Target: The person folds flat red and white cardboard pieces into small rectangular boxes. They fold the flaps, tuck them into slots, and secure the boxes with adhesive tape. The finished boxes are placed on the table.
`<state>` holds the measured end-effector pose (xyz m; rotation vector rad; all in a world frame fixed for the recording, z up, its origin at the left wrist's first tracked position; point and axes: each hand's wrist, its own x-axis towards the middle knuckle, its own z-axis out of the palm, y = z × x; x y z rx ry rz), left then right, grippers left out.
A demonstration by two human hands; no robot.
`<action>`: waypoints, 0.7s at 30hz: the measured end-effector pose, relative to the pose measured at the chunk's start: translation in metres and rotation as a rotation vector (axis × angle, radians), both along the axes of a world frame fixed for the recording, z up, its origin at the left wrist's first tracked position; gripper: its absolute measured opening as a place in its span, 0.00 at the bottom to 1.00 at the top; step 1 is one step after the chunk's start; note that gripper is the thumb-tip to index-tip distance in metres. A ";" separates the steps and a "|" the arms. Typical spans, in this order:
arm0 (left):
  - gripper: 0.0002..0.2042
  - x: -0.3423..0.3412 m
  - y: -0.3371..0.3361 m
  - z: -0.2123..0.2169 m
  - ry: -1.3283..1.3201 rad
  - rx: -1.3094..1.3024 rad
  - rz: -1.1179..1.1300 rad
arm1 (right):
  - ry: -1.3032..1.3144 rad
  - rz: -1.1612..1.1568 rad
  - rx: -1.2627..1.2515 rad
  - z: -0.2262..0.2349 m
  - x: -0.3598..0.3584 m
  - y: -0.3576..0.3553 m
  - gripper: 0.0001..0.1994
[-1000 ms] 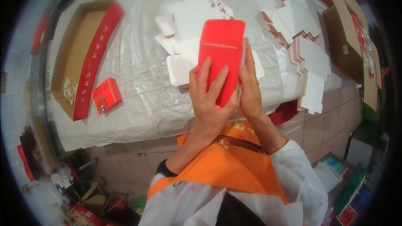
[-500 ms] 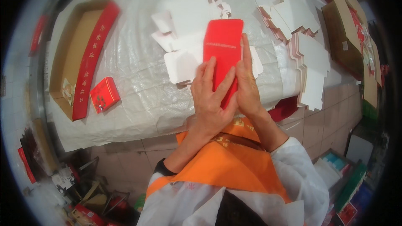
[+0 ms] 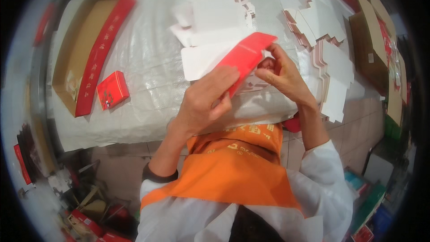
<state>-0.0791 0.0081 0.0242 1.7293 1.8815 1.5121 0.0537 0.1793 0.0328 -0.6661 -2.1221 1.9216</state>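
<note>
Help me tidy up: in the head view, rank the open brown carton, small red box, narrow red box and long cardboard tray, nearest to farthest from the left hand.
1. Narrow red box: held in the left hand.
2. Small red box: to that hand's left.
3. Long cardboard tray: farther left.
4. Open brown carton: far right.

The red carton [image 3: 247, 54] now slants toward the far right; the left grip [image 3: 207, 94] clasps its near end instead of lying flat, the right grip [image 3: 286, 75] curling by its far end.
</note>
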 end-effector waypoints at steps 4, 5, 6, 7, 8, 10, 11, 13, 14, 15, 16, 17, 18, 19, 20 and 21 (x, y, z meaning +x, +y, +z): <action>0.22 0.001 -0.004 -0.002 0.215 0.056 -0.067 | -0.154 0.226 -0.115 0.016 0.002 -0.004 0.17; 0.22 0.002 -0.005 -0.005 0.243 0.065 -0.078 | -0.158 0.187 -0.178 0.010 0.003 -0.007 0.14; 0.22 0.003 -0.006 -0.006 0.271 0.073 -0.090 | -0.163 0.149 -0.240 0.002 0.005 -0.012 0.11; 0.22 0.005 -0.007 -0.007 0.306 0.083 -0.066 | -0.168 0.110 -0.302 -0.003 0.007 -0.016 0.08; 0.22 0.007 -0.007 -0.008 0.341 0.092 -0.045 | -0.155 0.080 -0.335 -0.004 0.007 -0.020 0.07; 0.21 0.010 -0.015 -0.007 0.387 0.097 0.082 | -0.130 0.019 -0.399 -0.006 0.007 -0.028 0.05; 0.20 0.015 -0.024 -0.004 0.400 0.097 0.178 | -0.069 0.015 -0.402 -0.008 0.009 -0.029 0.05; 0.17 0.030 -0.046 -0.007 0.231 0.138 0.345 | 0.054 0.011 -0.408 -0.013 0.013 -0.028 0.04; 0.15 0.041 -0.060 -0.016 0.050 0.175 0.418 | 0.070 0.015 -0.402 -0.013 0.012 -0.029 0.04; 0.14 0.046 -0.067 -0.020 -0.130 0.217 0.492 | 0.087 0.024 -0.392 -0.013 0.010 -0.028 0.05; 0.12 0.048 -0.067 -0.022 -0.346 0.109 0.522 | 0.104 0.032 -0.380 -0.013 0.009 -0.028 0.05; 0.10 0.050 -0.066 -0.020 -0.558 0.003 0.554 | 0.091 0.038 -0.371 -0.014 0.008 -0.028 0.05; 0.09 0.050 -0.065 -0.019 -0.772 -0.103 0.582 | 0.078 0.043 -0.362 -0.015 0.008 -0.027 0.05; 0.10 0.045 -0.062 -0.015 -0.921 -0.056 0.537 | 0.065 0.048 -0.352 -0.017 0.009 -0.027 0.05; 0.12 0.036 -0.056 -0.011 -1.065 -0.004 0.486 | 0.110 0.088 -0.269 -0.019 0.011 -0.027 0.05; 0.14 0.027 -0.052 -0.008 -1.207 0.049 0.429 | 0.155 0.126 -0.185 -0.023 0.014 -0.027 0.06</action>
